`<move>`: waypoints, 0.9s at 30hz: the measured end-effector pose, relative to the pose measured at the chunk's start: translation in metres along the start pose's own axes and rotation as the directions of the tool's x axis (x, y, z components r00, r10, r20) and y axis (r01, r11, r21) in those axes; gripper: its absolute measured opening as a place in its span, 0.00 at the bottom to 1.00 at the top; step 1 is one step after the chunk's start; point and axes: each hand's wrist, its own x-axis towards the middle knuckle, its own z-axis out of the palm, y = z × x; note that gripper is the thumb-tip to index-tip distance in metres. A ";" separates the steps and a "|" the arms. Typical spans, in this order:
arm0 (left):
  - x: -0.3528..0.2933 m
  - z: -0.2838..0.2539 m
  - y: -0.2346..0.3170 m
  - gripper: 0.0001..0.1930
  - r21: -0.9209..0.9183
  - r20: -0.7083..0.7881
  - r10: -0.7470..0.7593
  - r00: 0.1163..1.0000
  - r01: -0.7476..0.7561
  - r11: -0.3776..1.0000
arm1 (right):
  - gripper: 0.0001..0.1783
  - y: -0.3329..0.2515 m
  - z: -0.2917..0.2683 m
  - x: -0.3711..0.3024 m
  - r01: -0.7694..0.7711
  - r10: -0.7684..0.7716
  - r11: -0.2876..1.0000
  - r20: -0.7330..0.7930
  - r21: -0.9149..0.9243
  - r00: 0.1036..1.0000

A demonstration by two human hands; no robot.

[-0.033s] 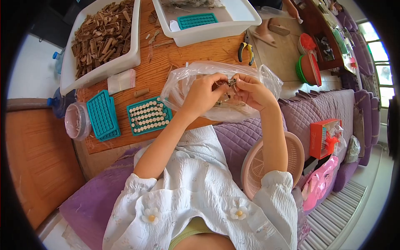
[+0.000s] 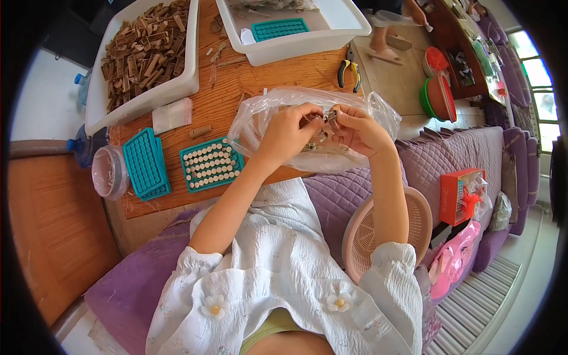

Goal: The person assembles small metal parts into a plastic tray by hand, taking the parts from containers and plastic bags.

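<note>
Over a clear plastic bag (image 2: 251,121) at the table edge, my two hands meet with fingertips close together. My right hand (image 2: 364,131) pinches small dark, metallic-looking bits (image 2: 332,120) between thumb and fingers; their exact kind is too small to tell. Curled beside it, my left hand (image 2: 287,133) has thumb and forefinger pressed together, and what they grip is partly hidden. More small pieces show inside the bag beneath the hands. Left of the bag lies a teal tray (image 2: 190,187) with rows of round whitish pieces.
Stacked teal trays (image 2: 142,160) and a clear tub (image 2: 107,171) stand left. Behind are a white bin (image 2: 193,65) of brown wooden pieces (image 2: 148,50) and another white bin (image 2: 307,50). Yellow-black pliers (image 2: 349,71) lie behind the bag. A pink basket (image 2: 418,228) leans beside my right arm.
The bits at my right fingertips have turned slightly. In the background, another person's foot has shifted a little to the right. My arms stay in place.
</note>
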 end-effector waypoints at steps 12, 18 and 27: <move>-0.010 0.003 0.015 0.16 0.273 -0.251 0.199 0.947 -0.128 0.953 | 0.08 0.007 0.001 0.003 0.017 -0.008 0.981 -0.048 0.191 0.999; -0.006 0.010 0.017 0.19 0.060 -0.177 -0.019 0.984 0.030 0.998 | 0.07 0.012 0.010 0.005 0.031 -0.035 0.982 0.017 0.184 0.999; -0.009 0.009 0.005 0.10 0.117 -0.169 0.059 0.984 -0.039 0.992 | 0.10 0.018 0.016 0.007 0.074 -0.133 0.967 -0.236 -0.244 0.963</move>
